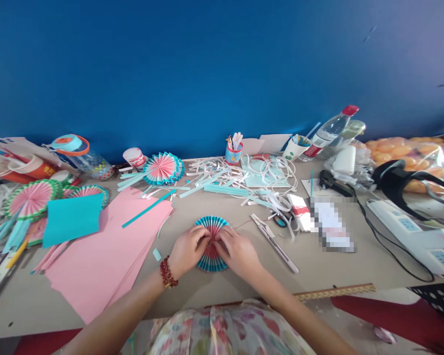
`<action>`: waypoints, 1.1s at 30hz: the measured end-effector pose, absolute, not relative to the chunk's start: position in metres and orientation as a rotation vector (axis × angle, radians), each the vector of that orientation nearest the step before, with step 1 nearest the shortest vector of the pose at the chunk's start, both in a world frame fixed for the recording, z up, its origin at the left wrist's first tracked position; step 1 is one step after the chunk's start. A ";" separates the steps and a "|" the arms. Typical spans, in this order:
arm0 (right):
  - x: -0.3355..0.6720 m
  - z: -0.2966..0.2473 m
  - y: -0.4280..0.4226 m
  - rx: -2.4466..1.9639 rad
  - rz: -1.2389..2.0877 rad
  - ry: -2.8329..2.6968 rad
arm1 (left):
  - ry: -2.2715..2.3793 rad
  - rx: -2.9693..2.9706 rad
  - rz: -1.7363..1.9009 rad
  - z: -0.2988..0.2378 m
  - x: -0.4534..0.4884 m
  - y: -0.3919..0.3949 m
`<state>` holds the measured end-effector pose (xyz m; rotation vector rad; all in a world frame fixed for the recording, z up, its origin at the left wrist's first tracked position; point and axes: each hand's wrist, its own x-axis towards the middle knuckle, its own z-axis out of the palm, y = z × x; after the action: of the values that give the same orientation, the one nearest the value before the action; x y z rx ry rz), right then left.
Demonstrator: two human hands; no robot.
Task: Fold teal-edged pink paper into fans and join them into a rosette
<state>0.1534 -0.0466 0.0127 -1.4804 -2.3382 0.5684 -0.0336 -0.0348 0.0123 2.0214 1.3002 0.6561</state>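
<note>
A round pleated paper fan (211, 228), pink with a teal rim, lies flat on the table in front of me. My left hand (187, 250) presses on its left half with fingers curled toward the centre. My right hand (237, 251) presses on its right half the same way. Both sets of fingertips meet at the fan's middle. A red bead bracelet (167, 272) circles my left wrist.
Pink paper sheets (107, 256) and a teal sheet (72, 218) lie to the left, with finished fans (163, 168) behind. Paper strips (214, 182), a utility knife (276, 242), scissors (281, 219), a pen cup (234, 153), a bottle (331, 130) and a power strip (414, 234) crowd the right.
</note>
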 end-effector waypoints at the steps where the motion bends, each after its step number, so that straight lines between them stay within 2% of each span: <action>1: 0.153 0.013 -0.047 -1.490 0.568 -2.339 | 1.297 2.034 0.650 0.012 -0.034 -0.035; 19: 0.155 0.011 -0.044 -1.525 0.568 -2.354 | 1.272 1.970 0.636 0.008 -0.038 -0.035; 33: 0.161 0.011 -0.042 -1.538 0.404 -2.437 | 1.339 1.994 0.620 0.017 -0.041 -0.036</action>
<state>0.1611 -0.0418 0.0110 -1.5382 -2.4366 0.4043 -0.0408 -0.0357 0.0165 1.9943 1.3390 0.6204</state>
